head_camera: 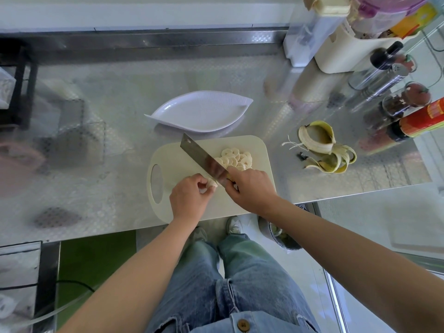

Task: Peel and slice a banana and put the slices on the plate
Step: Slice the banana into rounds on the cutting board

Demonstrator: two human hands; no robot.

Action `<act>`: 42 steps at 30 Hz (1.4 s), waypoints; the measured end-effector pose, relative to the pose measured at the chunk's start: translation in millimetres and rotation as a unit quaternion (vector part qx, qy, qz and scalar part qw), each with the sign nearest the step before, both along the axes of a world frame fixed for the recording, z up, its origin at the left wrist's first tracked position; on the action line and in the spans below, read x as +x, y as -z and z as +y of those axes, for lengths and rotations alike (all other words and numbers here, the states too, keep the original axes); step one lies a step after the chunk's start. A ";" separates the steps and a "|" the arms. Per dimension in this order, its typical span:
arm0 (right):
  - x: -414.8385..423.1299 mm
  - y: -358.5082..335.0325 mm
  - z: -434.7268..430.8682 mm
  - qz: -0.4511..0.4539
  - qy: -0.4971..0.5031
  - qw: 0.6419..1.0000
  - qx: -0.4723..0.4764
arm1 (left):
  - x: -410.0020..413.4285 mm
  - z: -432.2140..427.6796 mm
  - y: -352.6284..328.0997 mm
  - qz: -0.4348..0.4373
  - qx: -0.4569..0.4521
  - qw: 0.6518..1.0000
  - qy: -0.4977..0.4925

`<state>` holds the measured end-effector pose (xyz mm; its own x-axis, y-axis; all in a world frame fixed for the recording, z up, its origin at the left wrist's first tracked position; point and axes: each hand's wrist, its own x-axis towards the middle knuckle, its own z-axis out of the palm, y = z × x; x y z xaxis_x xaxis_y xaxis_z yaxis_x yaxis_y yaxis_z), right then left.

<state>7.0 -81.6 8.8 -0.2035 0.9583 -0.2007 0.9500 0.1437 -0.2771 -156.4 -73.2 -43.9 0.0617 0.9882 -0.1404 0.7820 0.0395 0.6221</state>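
The left hand [189,195] is resting on the cream cutting board [174,157], its fingers curling together and pinching the last banana stub [212,184] against the board. The right hand [249,188] is gripping the handle of a cleaver [204,158], with the fingers wrapping tightly around it. The blade is standing just beside the stub and slanting away to the upper left. On the blade's far side, banana slices [236,158] are lying in an overlapping pile on the board. A white leaf-shaped plate [201,111] is sitting just beyond the board on the steel counter [96,145]. The banana peel [324,145] is lying to the right, apart from the board. A red can [425,118] at the right edge is showing yellow print too blurred to read.
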 end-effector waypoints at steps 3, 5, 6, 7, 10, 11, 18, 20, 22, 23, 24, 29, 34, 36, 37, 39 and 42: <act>-2.0 -3.1 -2.0 -0.010 -0.016 1.000 -0.006 | -0.7 0.2 1.3 0.007 0.001 1.000 0.005; -2.4 -4.2 -2.8 -0.012 -0.020 1.000 -0.010 | -1.0 0.6 2.3 0.006 -0.003 1.000 0.006; -2.6 -4.7 -2.8 -0.013 -0.019 1.000 -0.011 | -1.0 0.6 2.3 0.006 -0.004 1.000 0.006; -2.9 -5.0 -2.4 -0.015 -0.018 1.000 -0.012 | -0.9 0.7 2.3 0.005 -0.004 1.000 0.005; -3.8 -3.7 -2.0 -0.023 -0.019 0.999 -0.018 | -0.8 1.0 2.9 0.003 -0.005 1.000 0.004; -4.1 -2.5 -2.1 -0.029 -0.022 0.999 -0.023 | -0.8 1.1 3.6 0.002 -0.008 1.000 0.002; -7.0 18.0 -4.9 -0.031 -0.011 0.999 -0.038 | -0.8 0.2 2.7 -0.004 -0.015 1.000 -0.001; -6.6 17.7 -4.1 -0.031 -0.008 0.999 -0.037 | -0.8 0.1 1.8 -0.004 -0.013 1.000 -0.001; -5.3 13.7 -3.6 -0.027 -0.011 0.999 -0.036 | -0.8 0.1 2.1 -0.006 -0.010 1.000 -0.001; -4.9 11.5 -3.6 -0.020 -0.010 0.999 -0.033 | -0.7 0.2 2.3 -0.007 -0.008 1.000 0.000; -4.9 8.8 -3.7 -0.011 -0.006 1.000 -0.027 | -0.7 0.2 2.3 -0.006 -0.007 1.000 0.002; -5.1 -2.1 -1.3 0.001 -0.002 1.000 0.006 | -0.7 0.5 1.5 -0.001 0.002 1.000 0.004; -4.4 -4.2 -1.6 -0.016 -0.018 1.000 -0.014 | -0.8 0.7 0.0 -0.005 -0.004 1.000 0.005; -4.1 -2.7 -1.8 -0.022 -0.020 0.999 -0.024 | -0.7 0.8 0.1 -0.003 -0.007 1.000 0.004; -4.1 -2.3 -1.7 -0.025 -0.023 0.999 -0.027 | -0.7 1.0 0.4 -0.003 -0.009 1.000 0.002; -4.4 -0.2 -2.0 -0.027 -0.026 0.999 -0.030 | -0.9 1.1 1.4 -0.003 -0.015 1.000 0.000; -6.0 7.3 -4.5 -0.027 -0.022 0.999 -0.033 | -1.0 0.8 1.6 -0.008 -0.018 1.000 0.001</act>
